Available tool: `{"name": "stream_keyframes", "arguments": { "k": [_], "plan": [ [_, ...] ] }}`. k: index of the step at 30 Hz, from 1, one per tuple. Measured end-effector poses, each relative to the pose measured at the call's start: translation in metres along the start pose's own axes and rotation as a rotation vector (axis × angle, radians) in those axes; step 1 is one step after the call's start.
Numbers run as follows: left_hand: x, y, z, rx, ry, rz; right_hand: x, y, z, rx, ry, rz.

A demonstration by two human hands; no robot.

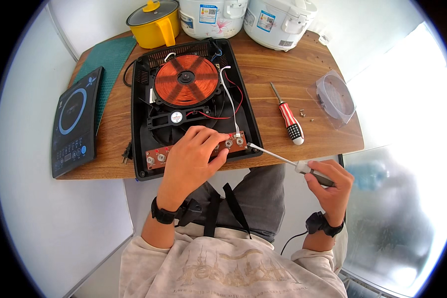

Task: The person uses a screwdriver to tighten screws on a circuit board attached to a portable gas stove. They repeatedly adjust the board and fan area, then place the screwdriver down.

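In the head view, my left hand lies over the board at the centre, fingers bent and thumb spread a little apart from them; the fingertips come down by the board's right half, and I cannot tell whether they grip it or only rest there. My right hand, right of centre and lower, is closed round the handle of the grey screwdriver, whose shaft slants up and left so that its tip is just beside the board's right end; whether it touches, I cannot tell. The board lies along the near end of the black case, which holds the copper coil above it in the frame. A white cable runs down to the board from beside the coil. On the bench, right of the case, I have the striped screwdriver, some loose screws and a clear tray. At left, the glass panel overlaps the green mat. A yellow pot and two white cookers stand along the top.
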State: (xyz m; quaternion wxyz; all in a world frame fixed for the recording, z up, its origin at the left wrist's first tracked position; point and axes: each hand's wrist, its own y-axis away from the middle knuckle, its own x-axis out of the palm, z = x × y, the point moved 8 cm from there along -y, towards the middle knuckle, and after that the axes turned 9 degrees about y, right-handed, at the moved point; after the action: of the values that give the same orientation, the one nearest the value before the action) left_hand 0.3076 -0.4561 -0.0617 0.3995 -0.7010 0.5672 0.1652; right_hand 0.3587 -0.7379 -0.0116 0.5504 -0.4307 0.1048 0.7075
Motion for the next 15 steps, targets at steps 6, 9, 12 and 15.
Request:
{"name": "stream_keyframes", "arguments": {
  "k": [6,9,12,15],
  "plan": [
    [-0.0011,-0.0002,-0.0013,-0.011,0.016,0.004,0.0105,-0.0004,0.0005,-0.011,0.037,0.06],
    [-0.0016,-0.0005,-0.0022,-0.009,0.013,0.001,0.0075,-0.0013,0.0039,-0.031,0.033,0.033],
    [-0.0018,-0.0002,-0.0027,0.011,0.005,-0.008,0.0031,-0.0006,0.006,-0.045,0.01,-0.017],
    [-0.0014,-0.0003,-0.0018,0.018,0.008,-0.006,0.0013,-0.0016,0.0064,-0.049,0.022,-0.013]
  ]
}}
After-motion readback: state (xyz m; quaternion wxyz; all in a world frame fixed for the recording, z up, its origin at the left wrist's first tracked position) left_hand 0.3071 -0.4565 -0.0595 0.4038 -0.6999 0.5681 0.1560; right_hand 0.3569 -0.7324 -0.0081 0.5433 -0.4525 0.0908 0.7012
